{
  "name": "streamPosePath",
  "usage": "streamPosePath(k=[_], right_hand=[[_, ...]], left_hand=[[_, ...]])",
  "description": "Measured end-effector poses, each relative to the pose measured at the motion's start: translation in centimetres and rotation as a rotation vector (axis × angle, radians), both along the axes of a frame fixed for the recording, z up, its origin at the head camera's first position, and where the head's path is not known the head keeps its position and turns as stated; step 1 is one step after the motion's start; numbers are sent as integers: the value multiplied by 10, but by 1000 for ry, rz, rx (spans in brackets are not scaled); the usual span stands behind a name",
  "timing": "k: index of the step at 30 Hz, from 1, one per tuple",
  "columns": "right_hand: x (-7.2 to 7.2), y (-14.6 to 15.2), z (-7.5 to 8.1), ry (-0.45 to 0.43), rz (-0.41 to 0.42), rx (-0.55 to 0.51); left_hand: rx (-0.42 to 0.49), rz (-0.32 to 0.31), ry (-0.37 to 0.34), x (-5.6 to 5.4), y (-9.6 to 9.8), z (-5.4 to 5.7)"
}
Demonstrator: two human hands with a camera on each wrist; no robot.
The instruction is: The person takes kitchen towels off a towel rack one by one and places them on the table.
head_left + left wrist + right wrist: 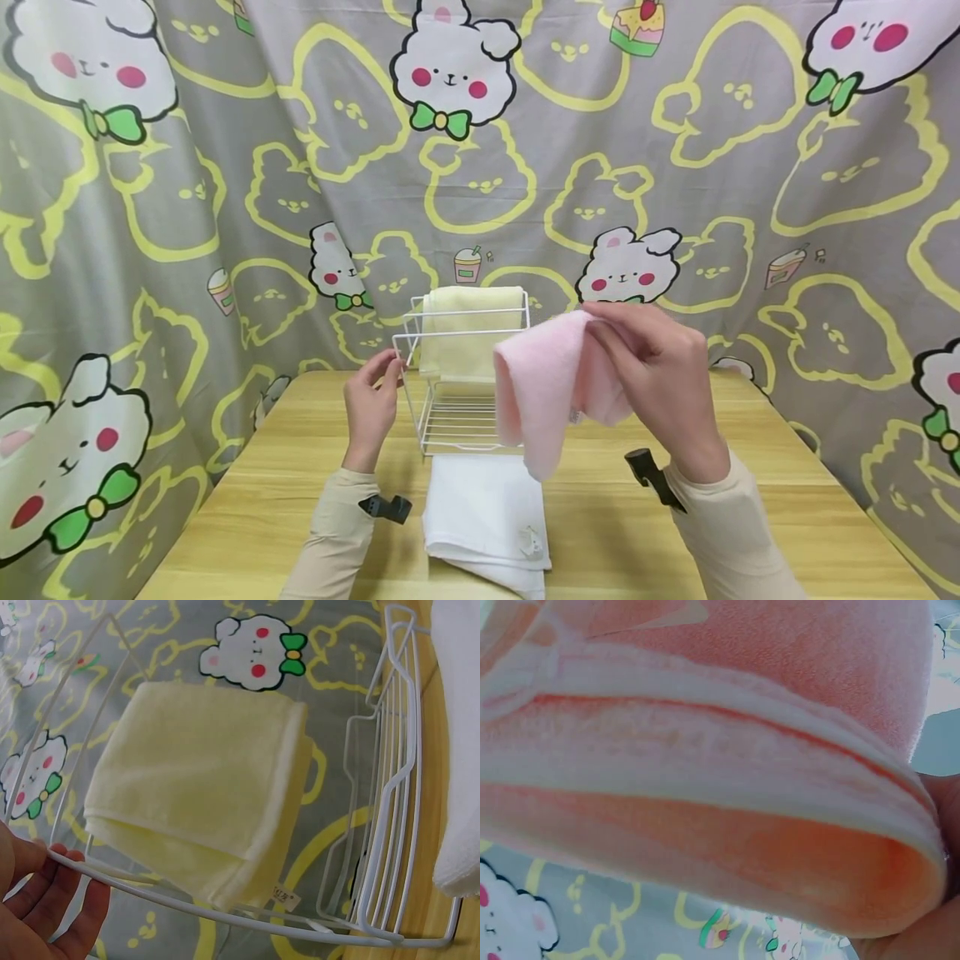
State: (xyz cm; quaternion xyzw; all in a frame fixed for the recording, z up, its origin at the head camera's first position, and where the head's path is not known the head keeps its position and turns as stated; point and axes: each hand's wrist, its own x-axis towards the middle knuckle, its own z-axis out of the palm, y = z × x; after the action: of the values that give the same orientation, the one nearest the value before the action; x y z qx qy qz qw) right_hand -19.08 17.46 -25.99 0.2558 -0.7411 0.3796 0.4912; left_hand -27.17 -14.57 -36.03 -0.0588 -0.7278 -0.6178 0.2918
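Drooping from the right hand (660,375), a folded, fluffy pink towel (536,392).

My left hand (371,406) is raised, forearm on the table's near side, fingers (45,889) curled in a light pinch. My right hand (660,379) is lifted higher, fingers bent and gripping, wrist angled inward.

A white wire rack (450,417) stands on the wooden surface (750,517), a folded yellow towel (468,333) draped over its back rail. A folded white towel (487,517) lies before it; a folded pink towel (540,392) hangs at its right.
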Motion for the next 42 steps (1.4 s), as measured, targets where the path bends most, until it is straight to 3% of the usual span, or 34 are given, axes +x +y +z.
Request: streamPosePath(k=[6, 19, 28, 36, 42], right_hand=[[5, 13, -19, 13, 26, -3], [17, 39, -50, -46, 45, 127], [27, 52, -69, -254, 37, 172], [31, 55, -82, -276, 51, 227], [37, 52, -85, -343, 78, 212]], left_hand=[[-1, -2, 4, 2, 1, 1], [28, -9, 3, 0, 0, 0], [22, -17, 4, 0, 0, 1], [17, -15, 1, 0, 1, 2], [14, 1, -1, 0, 0, 0]])
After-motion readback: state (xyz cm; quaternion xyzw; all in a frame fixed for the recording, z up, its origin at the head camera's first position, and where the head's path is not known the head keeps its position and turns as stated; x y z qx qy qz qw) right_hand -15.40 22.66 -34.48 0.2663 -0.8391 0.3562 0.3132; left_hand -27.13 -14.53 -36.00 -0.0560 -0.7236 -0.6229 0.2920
